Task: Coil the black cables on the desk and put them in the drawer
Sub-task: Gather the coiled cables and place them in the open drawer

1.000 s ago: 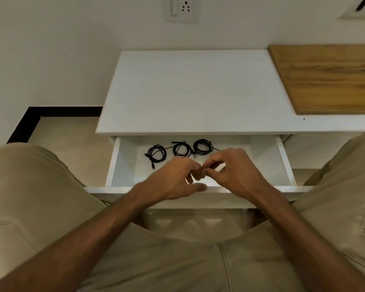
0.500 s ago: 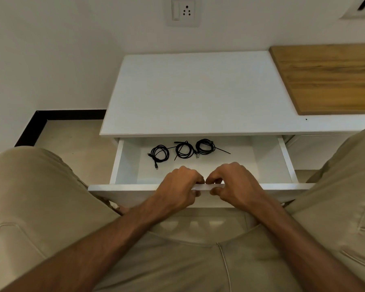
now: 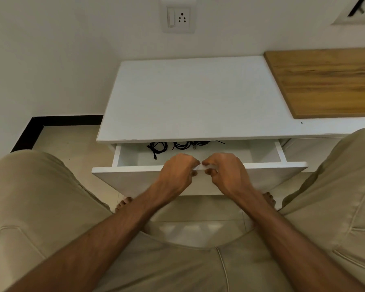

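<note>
Since half a second ago the drawer point(image 3: 135, 168) has slid part of the way in under the tabletop point(image 3: 190, 98), so I now see less of its floor and the coiled black cables point(image 3: 178, 145) are half hidden under the tabletop's front edge. From where I sit, my left hand point(image 3: 177, 171) and right hand point(image 3: 224, 170) are both clamped on the top edge of the drawer front, fingers curled over it and thumbs below, knuckles nearly touching at the middle. Three coils lie in a row at the back of the drawer, beyond both hands and apart from them: the left coil sits just ahead of my left hand with a plug end trailing toward it, while the other two are mostly covered. A wooden board point(image 3: 329, 81) lies on the right end of the tabletop, well apart from the drawer.
</note>
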The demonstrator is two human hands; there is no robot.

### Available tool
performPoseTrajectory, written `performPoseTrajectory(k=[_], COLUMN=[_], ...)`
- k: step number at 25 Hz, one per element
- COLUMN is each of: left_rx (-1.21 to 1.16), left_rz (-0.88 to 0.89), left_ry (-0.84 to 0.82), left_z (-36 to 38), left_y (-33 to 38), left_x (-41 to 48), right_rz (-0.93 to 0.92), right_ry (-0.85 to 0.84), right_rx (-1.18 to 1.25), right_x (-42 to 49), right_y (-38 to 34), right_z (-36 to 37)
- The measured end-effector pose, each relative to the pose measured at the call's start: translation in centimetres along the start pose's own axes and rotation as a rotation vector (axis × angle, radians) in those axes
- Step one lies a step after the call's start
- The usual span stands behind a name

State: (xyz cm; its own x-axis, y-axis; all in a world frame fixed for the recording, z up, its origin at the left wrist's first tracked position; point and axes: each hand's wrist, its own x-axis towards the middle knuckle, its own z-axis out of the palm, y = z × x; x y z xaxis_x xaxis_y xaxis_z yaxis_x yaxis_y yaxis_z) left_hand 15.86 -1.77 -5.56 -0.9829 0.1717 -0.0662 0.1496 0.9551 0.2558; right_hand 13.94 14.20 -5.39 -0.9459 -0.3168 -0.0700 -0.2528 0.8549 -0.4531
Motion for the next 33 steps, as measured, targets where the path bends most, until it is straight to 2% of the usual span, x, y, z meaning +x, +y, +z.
performPoseTrajectory(k=[5,7,9,10,11,12,14,15,16,18,21,24,27,33], left_rx=[0.056,0.027,-0.196,-0.377,-0.599,-0.854,-1.362,-1.532,-1.661,-1.820,-2.012,-2.258,-2.368,-2.403], left_rz=[0.024,0.028,-0.034,-0.131,-0.269,-0.450,-0.847,-1.028,-1.169,-1.332,-1.401,-1.425,-1.427,-1.414], left_ry=[0.023,0.095,0.286,0.378,0.406,0.337,0.095,0.011,-0.007,0.133,0.490,0.679,0.735,0.756], left_z=[0.5,0.5,-0.2,-0.7,-1.1,-1.3,-0.7,0.0,0.5,0.7,1.4,1.4,1.5,1.7], left_y=[-0.2,-0.1,1.0,1.8,2.5,3.3,4.0,3.9,3.6,3.0,2.9,3.3,3.1,2.5], left_x=[1.3,1.1,0.1,-0.7,-1.4,-2.1,-2.4,-2.0,-1.7,-0.9,0.7,1.8,2.2,3.0], right_rz=[0.008,0.005,-0.001,0.065,0.189,0.360,0.729,0.882,0.994,1.118,1.151,1.139,1.121,1.101], right_ry=[0.057,0.087,0.305,0.418,0.454,0.410,0.218,0.141,0.086,0.101,0.213,0.285,0.348,0.440], right_rx=[-0.028,0.012,0.233,0.394,0.582,0.784,1.168,1.323,1.457,1.657,1.786,1.879,1.954,2.058], right_x=[1.5,1.5,0.6,-0.2,-1.0,-1.7,-2.2,-2.0,-1.8,-1.0,0.0,0.5,0.9,2.1], right_y=[0.0,-0.3,-0.6,-0.9,-1.2,-1.6,-2.0,-1.9,-1.8,-1.3,-0.7,-0.7,-0.6,-0.5], right_z=[0.9,0.9,0.7,0.4,0.3,0.4,1.4,2.1,2.5,2.8,2.5,2.5,2.7,3.6])
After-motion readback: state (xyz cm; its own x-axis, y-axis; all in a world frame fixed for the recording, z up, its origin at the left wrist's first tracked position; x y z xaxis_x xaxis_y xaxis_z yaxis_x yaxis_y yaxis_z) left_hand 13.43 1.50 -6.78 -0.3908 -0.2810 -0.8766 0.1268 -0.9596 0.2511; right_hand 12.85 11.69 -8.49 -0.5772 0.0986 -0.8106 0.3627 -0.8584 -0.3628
